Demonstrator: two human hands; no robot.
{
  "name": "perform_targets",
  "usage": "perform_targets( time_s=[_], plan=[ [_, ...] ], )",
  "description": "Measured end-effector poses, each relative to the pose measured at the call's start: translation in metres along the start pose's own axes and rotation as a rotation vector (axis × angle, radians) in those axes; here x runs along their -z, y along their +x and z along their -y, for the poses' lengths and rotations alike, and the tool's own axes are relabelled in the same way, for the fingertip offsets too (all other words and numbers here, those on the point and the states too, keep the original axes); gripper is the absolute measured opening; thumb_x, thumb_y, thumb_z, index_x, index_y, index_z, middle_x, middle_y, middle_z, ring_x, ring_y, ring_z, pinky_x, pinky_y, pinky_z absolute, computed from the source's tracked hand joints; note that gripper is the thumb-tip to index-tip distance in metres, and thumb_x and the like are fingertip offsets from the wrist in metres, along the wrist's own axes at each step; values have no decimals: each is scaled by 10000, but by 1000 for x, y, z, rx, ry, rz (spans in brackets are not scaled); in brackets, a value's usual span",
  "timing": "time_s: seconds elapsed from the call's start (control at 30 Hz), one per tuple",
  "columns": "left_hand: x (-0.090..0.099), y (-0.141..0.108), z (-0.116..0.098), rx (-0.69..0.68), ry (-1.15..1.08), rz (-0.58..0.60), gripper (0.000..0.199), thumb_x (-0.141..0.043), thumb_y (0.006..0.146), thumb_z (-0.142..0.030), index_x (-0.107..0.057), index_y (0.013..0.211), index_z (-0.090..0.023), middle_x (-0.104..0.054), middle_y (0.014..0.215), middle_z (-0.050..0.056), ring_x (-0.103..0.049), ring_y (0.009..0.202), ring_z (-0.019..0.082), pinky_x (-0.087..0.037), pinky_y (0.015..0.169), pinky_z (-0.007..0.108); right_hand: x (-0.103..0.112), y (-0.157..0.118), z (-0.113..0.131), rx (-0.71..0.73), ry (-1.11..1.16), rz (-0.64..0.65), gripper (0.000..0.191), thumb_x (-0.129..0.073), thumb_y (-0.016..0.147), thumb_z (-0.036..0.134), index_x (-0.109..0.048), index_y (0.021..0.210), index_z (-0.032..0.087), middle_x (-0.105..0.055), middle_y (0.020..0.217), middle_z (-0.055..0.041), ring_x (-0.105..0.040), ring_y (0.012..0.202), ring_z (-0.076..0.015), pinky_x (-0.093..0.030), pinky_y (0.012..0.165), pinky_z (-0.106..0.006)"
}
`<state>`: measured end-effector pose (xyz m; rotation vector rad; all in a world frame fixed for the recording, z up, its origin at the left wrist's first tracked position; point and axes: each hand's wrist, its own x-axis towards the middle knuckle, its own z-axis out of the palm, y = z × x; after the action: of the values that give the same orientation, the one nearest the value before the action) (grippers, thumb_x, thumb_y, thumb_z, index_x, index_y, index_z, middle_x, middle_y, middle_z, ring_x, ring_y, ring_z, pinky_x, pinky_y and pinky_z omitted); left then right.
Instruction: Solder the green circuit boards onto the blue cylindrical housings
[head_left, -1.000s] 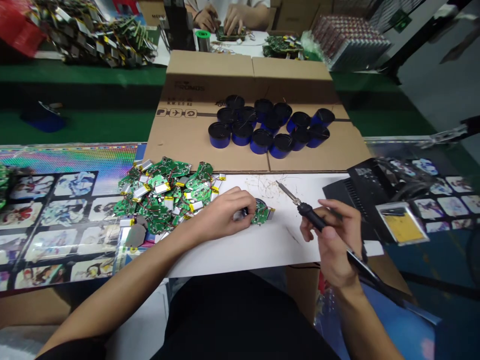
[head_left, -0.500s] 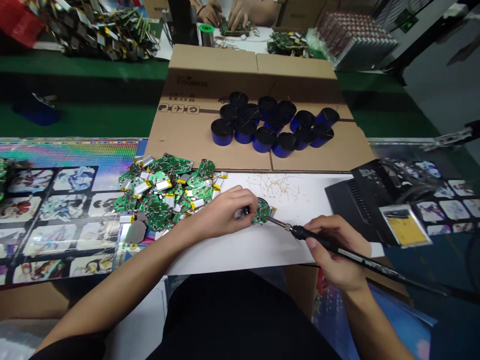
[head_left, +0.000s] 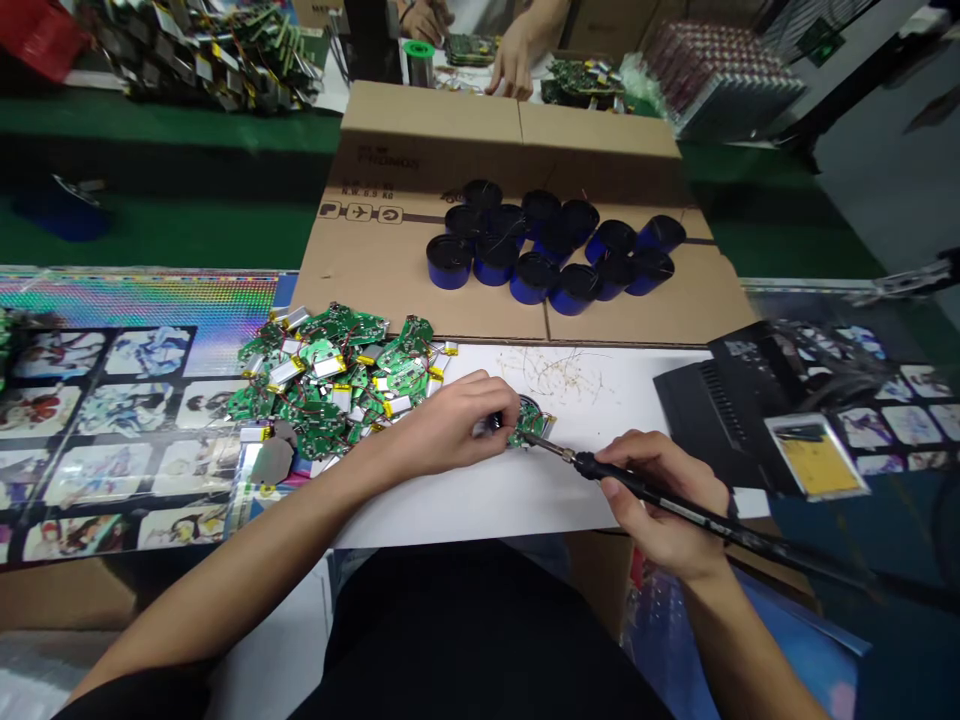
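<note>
Grasping a soldering iron in the right hand, with thumb and fingers pinched about the handle, and slanting the metal tip onto the near part of a green circuit board, seemingly in contact. Bracing from the other side with the left hand, with fingers curled tight on a dark piece at the board's left; cannot tell whether joined to the board, being mostly hidden. Find the board about midway between the front and back edges of the white tabletop.

Probably best to rest the left wrist on the tabletop, bear down lightly so as not to skid the board, and hold the curled fingers clear of a shaft likely hot. Touch one spot only, then lift straight up rather than drag across neighbouring parts. Beware of sweeping up thin strands strewn near the back edge, and swing the iron wide of the heap of boards and battery packs at the left back corner. Use, if needed, the yellow pad past the right edge, perhaps a sponge, for wiping.
</note>
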<state>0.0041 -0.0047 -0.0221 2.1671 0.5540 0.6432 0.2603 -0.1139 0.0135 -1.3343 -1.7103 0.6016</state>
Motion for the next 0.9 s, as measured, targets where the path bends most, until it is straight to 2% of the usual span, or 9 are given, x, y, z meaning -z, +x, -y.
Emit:
perform_targets(
  time_s=[0.6,0.67,0.77,0.83,0.9],
  plan=[
    [-1,0,-1,-2,4,-20,123,-591,967,-82,-630,947,-197,-718,1017,40,-632,999,197,-499,934,335,3,0,0,34,-37,-8,102,-716,869,188,-710,957,238,-697,710,32,-663,562,-120,-525,504,-205],
    [-2,0,-1,-3,2,-19,122,-591,969,-84,-629,947,-197,-716,1015,39,-631,997,196,-500,937,336,6,-4,-3,39,-15,-51,112,-728,876,181,-724,972,237,-717,752,20,-697,618,-130,-565,542,-213],
    [-2,0,0,-5,5,-18,117,-597,971,-83,-629,944,-192,-713,1011,39,-626,990,193,-497,933,333,6,-9,-7,-3,2,-212,163,-790,887,186,-753,1038,234,-766,856,-5,-742,681,-144,-615,605,-241],
    [-2,0,0,-2,9,-15,110,-600,979,-92,-630,943,-191,-709,1004,40,-620,986,192,-495,926,330,1,-11,-9,-53,57,-309,233,-788,940,229,-741,1167,237,-803,954,-27,-754,651,-144,-608,563,-259],
    [-2,0,-1,1,13,-10,105,-594,992,-107,-632,940,-190,-708,995,42,-617,980,195,-495,918,331,-9,-12,-8,-79,147,-320,293,-684,1041,306,-676,1328,251,-827,1057,-59,-777,645,-163,-592,506,-282]
  ],
)
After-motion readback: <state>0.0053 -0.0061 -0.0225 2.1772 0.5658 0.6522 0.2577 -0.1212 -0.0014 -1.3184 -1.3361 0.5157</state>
